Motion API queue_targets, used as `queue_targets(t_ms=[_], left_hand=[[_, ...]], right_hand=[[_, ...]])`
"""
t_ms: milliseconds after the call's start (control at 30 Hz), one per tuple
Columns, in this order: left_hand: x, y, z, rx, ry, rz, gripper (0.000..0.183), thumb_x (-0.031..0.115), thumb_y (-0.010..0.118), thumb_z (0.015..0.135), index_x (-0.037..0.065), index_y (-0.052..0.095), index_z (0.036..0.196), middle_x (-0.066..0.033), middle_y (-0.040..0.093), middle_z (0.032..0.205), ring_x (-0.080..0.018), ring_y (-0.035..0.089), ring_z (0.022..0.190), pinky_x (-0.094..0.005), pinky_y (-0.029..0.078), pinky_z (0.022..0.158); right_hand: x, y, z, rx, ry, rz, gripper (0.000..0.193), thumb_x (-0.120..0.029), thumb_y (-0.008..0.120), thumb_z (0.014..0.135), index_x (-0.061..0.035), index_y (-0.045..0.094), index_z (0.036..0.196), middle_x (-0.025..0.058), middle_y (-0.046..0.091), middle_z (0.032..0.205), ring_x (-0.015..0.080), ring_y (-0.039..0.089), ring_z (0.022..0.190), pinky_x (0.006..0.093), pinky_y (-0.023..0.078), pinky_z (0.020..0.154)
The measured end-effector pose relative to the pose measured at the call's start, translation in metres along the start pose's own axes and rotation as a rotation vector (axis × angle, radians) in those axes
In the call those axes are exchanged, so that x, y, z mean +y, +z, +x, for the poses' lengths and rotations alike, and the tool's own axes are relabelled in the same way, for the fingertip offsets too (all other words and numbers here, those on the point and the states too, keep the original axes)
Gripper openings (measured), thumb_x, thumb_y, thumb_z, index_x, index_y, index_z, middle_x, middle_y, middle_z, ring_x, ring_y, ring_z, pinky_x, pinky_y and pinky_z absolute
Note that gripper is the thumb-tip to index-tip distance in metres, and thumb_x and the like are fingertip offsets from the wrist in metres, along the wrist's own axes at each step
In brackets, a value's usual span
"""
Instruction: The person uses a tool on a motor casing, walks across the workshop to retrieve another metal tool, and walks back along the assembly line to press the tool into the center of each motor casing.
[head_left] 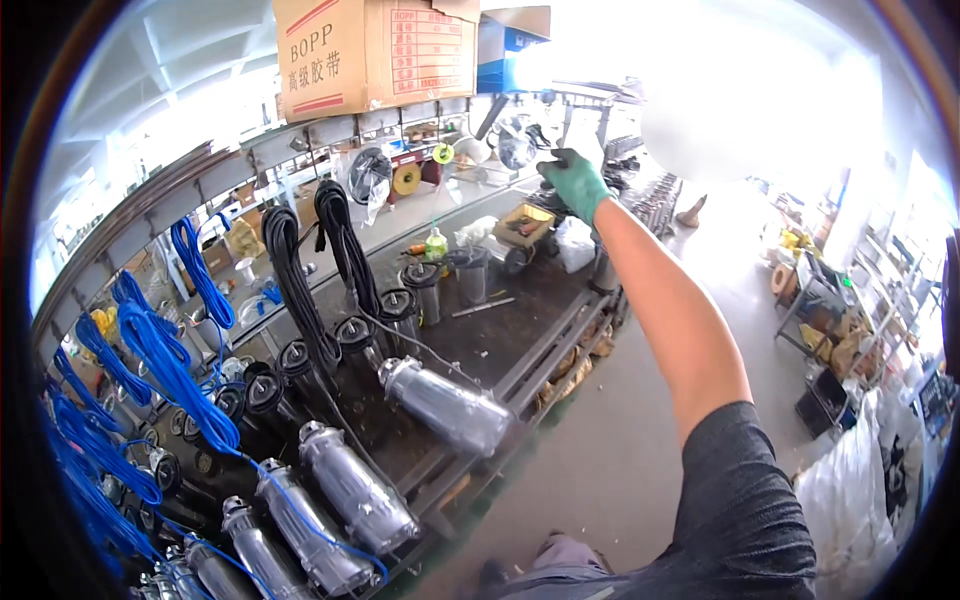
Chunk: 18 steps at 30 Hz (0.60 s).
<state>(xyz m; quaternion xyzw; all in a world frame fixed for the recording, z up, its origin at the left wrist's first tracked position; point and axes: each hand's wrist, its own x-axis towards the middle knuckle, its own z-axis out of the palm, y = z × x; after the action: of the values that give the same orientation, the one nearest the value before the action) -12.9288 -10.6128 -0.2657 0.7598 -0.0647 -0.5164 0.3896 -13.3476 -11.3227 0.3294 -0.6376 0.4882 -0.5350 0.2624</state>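
My right hand (578, 184), in a green work glove with dark fingertips, reaches out over the far end of the workbench (440, 345). Its fingers point left and a little apart, and nothing shows between them. The small fan (516, 150) is nearest, just left of the fingertips and apparently farther back. No part of my left hand is visible. A shiny steel cylindrical pump (445, 405) lies across the bench's near edge. Beside it are another steel pump (355, 487) and several more in a row. Black cable coils (345, 245) hang above them.
Coiled blue cables (175, 375) hang from the overhead rail (190, 185) at left. A cardboard box (375, 55) sits on top. On the bench stand dark-capped cylinders (425, 290), a green bottle (436, 243) and a yellow bin (524, 225). White sacks (850, 490) and a cluttered rack (830, 310) line the right.
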Motion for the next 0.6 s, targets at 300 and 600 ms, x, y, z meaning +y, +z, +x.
queue_targets(t_ms=[300, 600], left_hand=[[0.075, 0.178, -0.007, 0.221, -0.049, -0.161, 0.039, 0.029, 0.055, 0.097, 0.006, 0.059, 0.129, -0.0108, 0.067, 0.115, -0.0227, 0.065, 0.099, -0.0358, 0.051, 0.083], [0.110, 0.288, -0.037, 0.384, -0.057, -0.260, 0.039, 0.033, 0.054, 0.097, 0.007, 0.060, 0.125, -0.0102, 0.067, 0.110, -0.0229, 0.064, 0.095, -0.0367, 0.051, 0.081]], right_hand=[[0.123, 0.070, 0.319, 0.252, -0.127, -0.178, 0.067, -0.038, 0.073, 0.084, 0.0055, 0.053, 0.130, 0.0197, 0.067, 0.111, 0.0285, 0.064, 0.103, 0.0352, 0.048, 0.090], [0.098, 0.092, 0.339, 0.310, -0.397, 0.056, 0.025, -0.025, 0.066, 0.089, -0.0034, 0.060, 0.100, 0.0168, 0.069, 0.087, 0.0309, 0.068, 0.084, 0.0391, 0.052, 0.074]])
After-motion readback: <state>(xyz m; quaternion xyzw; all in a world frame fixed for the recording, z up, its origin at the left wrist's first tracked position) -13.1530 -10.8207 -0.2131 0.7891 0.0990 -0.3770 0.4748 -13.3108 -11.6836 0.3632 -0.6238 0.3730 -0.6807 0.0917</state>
